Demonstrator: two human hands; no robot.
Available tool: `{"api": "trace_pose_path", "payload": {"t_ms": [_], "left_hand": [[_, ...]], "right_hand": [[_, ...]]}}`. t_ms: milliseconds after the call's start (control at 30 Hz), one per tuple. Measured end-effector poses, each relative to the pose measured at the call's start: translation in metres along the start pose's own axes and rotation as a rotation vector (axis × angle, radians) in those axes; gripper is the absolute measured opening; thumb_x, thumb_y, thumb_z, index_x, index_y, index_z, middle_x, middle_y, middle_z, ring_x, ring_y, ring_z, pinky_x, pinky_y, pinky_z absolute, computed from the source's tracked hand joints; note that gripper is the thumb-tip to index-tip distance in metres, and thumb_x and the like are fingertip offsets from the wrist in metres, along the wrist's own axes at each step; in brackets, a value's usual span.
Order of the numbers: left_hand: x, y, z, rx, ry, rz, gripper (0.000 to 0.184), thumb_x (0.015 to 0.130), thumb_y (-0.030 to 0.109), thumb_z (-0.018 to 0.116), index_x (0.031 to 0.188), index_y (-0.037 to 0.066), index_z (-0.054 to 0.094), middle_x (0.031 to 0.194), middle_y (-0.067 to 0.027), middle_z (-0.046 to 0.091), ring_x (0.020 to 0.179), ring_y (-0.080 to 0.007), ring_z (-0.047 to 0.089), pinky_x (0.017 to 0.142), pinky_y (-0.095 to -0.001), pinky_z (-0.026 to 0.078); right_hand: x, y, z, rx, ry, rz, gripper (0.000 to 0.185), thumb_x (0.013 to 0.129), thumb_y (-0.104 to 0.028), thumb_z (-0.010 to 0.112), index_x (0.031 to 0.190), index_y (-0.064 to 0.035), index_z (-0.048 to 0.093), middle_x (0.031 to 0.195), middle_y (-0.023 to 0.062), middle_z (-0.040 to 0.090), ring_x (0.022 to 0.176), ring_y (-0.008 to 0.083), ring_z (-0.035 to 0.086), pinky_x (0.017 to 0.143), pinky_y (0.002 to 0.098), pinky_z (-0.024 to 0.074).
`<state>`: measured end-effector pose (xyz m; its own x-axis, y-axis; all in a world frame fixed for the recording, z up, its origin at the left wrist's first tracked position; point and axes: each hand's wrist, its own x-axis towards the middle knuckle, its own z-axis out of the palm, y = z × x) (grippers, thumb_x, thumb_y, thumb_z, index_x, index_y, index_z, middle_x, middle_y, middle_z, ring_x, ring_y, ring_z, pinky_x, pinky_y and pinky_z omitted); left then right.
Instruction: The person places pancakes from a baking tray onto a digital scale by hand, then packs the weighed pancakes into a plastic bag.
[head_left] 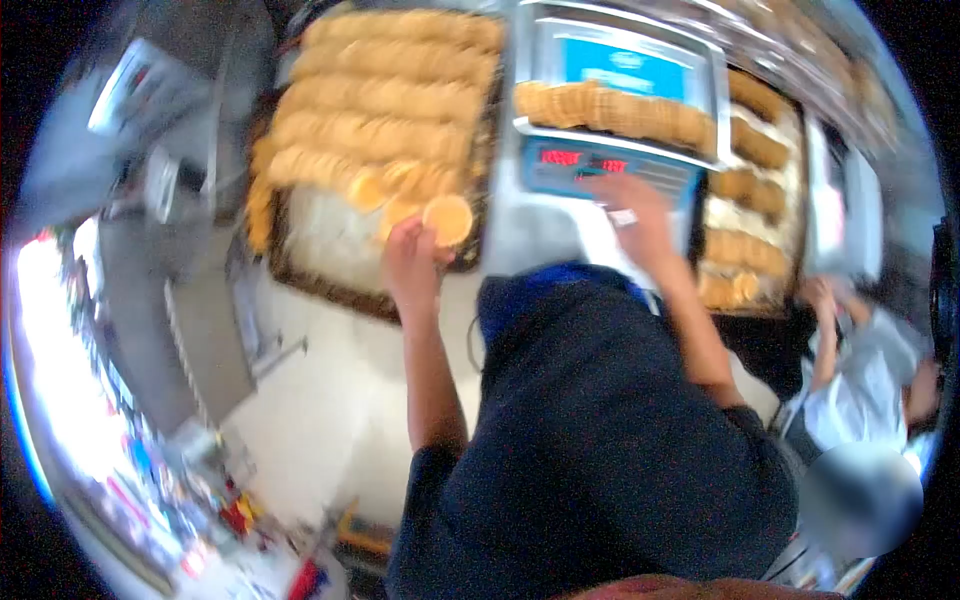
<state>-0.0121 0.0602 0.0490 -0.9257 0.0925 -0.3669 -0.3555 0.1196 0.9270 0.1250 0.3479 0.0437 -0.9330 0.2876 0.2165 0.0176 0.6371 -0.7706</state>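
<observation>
My left hand (412,262) is closed on a round golden biscuit (447,220), pinched at its edge above the front of a dark-rimmed tray (335,292). Rows of overlapping biscuits (385,95) fill the tray's back part, and a few loose ones lie close to my fingers. My right hand (638,215) is over the front of a blue digital scale (650,180) with red lit digits. Motion blurs its fingers, and a small white patch shows by them. On the scale, a metal tray (722,100) carries a row of upright biscuits (615,115) along its near side.
At right, another tray (800,215) holds several short rows of biscuits on a pale surface. Beyond it a person in a light top (865,375) has their hands near that tray's corner. Clear plastic-wrapped goods (770,40) lie along the back right. Grey equipment (200,330) stands at left.
</observation>
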Motion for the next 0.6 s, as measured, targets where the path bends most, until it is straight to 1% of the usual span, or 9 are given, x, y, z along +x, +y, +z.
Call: {"api": "trace_pose_path", "payload": {"t_ms": [67,100,133,267,367,400,433,500,600], "left_hand": [[0.002,-0.008,0.039,-0.028,-0.154,-0.022,0.023,0.099,0.008,0.066,0.117,-0.006,0.064,0.098,-0.0114,0.070,0.064,-0.0152,0.066,0.061,-0.0285,0.054],[-0.002,-0.016,0.054,-0.023,-0.235,-0.005,0.022,0.100,0.009,0.065,0.117,-0.006,0.064,0.099,-0.0119,0.071,0.064,-0.0154,0.067,0.060,-0.0284,0.054],[-0.004,-0.021,0.070,-0.025,-0.310,-0.006,0.022,0.100,0.009,0.065,0.117,-0.006,0.064,0.099,-0.0119,0.071,0.064,-0.0154,0.067,0.060,-0.0284,0.054],[-0.008,-0.033,0.095,-0.041,-0.447,-0.095,0.028,0.106,0.015,0.060,0.123,-0.006,0.067,0.101,-0.0122,0.072,0.072,-0.0157,0.069,0.062,-0.0273,0.054],[-0.014,-0.036,0.108,0.082,-0.487,-0.064,0.038,0.110,0.022,0.052,0.131,-0.006,0.066,0.103,-0.0144,0.072,0.082,-0.0186,0.072,0.065,-0.0285,0.056],[-0.013,-0.037,0.108,0.099,-0.506,-0.054,0.037,0.110,0.023,0.053,0.130,-0.005,0.066,0.104,-0.0141,0.072,0.083,-0.0184,0.072,0.066,-0.0287,0.056],[-0.013,-0.037,0.108,0.123,-0.529,-0.048,0.037,0.110,0.024,0.054,0.130,-0.005,0.066,0.105,-0.0138,0.072,0.085,-0.0181,0.071,0.068,-0.0289,0.056],[-0.012,-0.042,0.107,0.148,-0.567,-0.030,0.036,0.110,0.023,0.055,0.131,-0.004,0.066,0.106,-0.0136,0.072,0.086,-0.0177,0.071,0.069,-0.0291,0.056],[-0.009,-0.040,0.110,0.183,-0.615,0.007,0.034,0.108,0.019,0.057,0.133,-0.003,0.066,0.107,-0.0132,0.073,0.088,-0.0161,0.071,0.072,-0.0281,0.056]], "right_hand": [[0.007,-0.022,0.017,-0.056,-0.185,-0.159,0.060,0.082,0.000,0.067,0.139,-0.0203,0.064,0.148,0.0161,0.056,0.135,0.0375,0.053,0.113,0.0491,0.0438],[0.009,-0.026,0.023,-0.082,-0.181,-0.312,0.058,0.088,-0.003,0.061,0.144,-0.0207,0.059,0.152,0.0170,0.051,0.137,0.0384,0.052,0.110,0.0489,0.0469],[0.010,-0.023,0.026,-0.282,-0.181,-0.399,0.065,0.087,-0.006,0.063,0.149,-0.0254,0.054,0.151,0.0141,0.052,0.139,0.0358,0.052,0.110,0.0450,0.0488],[-0.009,0.004,0.019,-0.249,-0.031,-0.349,0.053,0.083,-0.007,0.066,0.135,-0.0177,0.066,0.138,0.0111,0.065,0.127,0.0314,0.062,0.098,0.0429,0.0557],[-0.015,0.042,-0.023,-0.296,0.447,-0.111,0.021,0.088,-0.012,0.072,0.108,-0.0113,0.077,0.097,0.0092,0.076,0.084,0.0313,0.071,0.075,0.0423,0.0568],[-0.016,0.045,-0.047,-0.312,0.540,0.164,0.013,0.092,-0.015,0.070,0.100,-0.0093,0.079,0.088,0.0135,0.074,0.078,0.0328,0.068,0.070,0.0428,0.0535],[-0.011,0.053,-0.071,-0.366,0.685,0.229,0.018,0.096,-0.021,0.067,0.096,-0.0077,0.079,0.078,0.0163,0.070,0.074,0.0351,0.066,0.068,0.0440,0.0511],[-0.016,0.099,-0.097,-0.507,0.749,0.438,0.026,0.097,-0.029,0.065,0.103,-0.0077,0.078,0.075,0.0186,0.067,0.071,0.0379,0.063,0.068,0.0497,0.0491],[-0.011,0.128,-0.106,-0.597,0.689,0.516,0.032,0.097,-0.035,0.067,0.106,-0.0065,0.078,0.076,0.0201,0.067,0.075,0.0380,0.065,0.071,0.0485,0.0507]]}}
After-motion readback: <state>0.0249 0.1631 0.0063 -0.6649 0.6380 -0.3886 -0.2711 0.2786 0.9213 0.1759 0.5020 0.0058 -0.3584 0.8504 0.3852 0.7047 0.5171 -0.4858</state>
